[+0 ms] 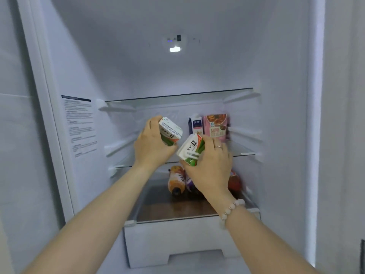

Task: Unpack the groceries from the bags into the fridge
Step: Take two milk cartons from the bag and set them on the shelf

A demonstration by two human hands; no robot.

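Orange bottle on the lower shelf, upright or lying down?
Lying down. The orange bottle rests on its side on the lower shelf, dark cap toward the camera.

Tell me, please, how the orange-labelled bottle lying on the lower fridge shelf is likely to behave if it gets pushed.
The orange-labelled bottle lies on its side on the smooth lower shelf, so a sideways nudge would probably roll it. The purple package beside it might stop it rightward. Its dark cap looks on, so spilling seems unlikely.

Three cartons (169,131), one packet (215,125), perhaps three bottles (176,179)
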